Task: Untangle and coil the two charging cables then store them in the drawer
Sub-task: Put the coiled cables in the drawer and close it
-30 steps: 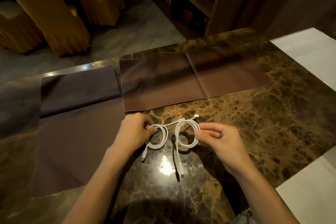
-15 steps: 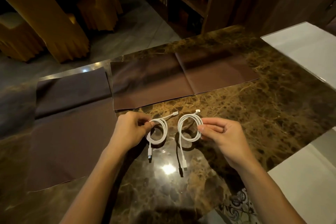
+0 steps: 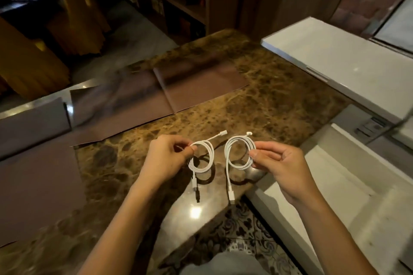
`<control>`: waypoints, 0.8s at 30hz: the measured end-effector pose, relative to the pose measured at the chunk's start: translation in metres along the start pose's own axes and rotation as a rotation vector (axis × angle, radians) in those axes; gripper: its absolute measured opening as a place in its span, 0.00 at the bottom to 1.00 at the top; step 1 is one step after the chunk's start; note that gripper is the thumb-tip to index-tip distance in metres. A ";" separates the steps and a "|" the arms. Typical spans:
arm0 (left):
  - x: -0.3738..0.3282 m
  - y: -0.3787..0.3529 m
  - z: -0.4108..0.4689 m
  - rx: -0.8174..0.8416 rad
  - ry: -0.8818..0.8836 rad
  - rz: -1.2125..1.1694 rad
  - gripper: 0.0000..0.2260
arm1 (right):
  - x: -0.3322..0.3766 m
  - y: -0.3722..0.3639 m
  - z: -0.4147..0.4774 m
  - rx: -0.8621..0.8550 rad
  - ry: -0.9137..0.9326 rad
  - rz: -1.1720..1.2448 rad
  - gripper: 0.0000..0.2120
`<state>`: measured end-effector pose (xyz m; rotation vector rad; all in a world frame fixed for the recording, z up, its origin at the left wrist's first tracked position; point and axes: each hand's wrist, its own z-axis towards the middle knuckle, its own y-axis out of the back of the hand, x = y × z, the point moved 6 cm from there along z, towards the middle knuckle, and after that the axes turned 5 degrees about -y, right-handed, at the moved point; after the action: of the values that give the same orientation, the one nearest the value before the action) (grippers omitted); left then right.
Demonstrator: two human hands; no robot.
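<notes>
Two white charging cables are each wound into a small loop and held apart above the brown marble counter [image 3: 279, 105]. My left hand [image 3: 166, 158] pinches the left coil [image 3: 209, 156] at its left side; one plug sticks up to the right and the other hangs down. My right hand [image 3: 282, 167] pinches the right coil [image 3: 230, 154] at its right side, with a long tail and plug hanging below. The coils do not touch. No drawer is plainly visible.
Dark brown cloth mats [image 3: 196, 89] lie on the counter beyond and left of my hands. White cabinet tops [image 3: 339, 58] stand to the right, a lower white surface [image 3: 348, 187] beneath them. Patterned floor tiles [image 3: 241, 236] show below; yellow-covered chairs [image 3: 26, 65] and shelves stand behind.
The two coils, linked by a crossing cable end a second ago, are now separated and lifted off the counter. My view has swung right, bringing the white cabinets and the counter's edge into sight.
</notes>
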<state>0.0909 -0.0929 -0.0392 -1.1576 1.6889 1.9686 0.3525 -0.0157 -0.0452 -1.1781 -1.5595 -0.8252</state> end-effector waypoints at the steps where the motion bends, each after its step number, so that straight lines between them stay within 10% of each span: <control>1: -0.011 -0.012 0.000 0.011 -0.010 -0.001 0.02 | -0.001 0.017 -0.003 -0.018 0.001 0.000 0.11; 24: -0.163 -0.284 -0.011 0.260 -0.152 0.132 0.08 | -0.086 0.297 0.006 -0.317 -0.192 -0.142 0.06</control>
<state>0.3912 0.0153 -0.1146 -0.8048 1.9120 1.7897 0.6384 0.0538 -0.1400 -1.4185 -1.7270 -1.1110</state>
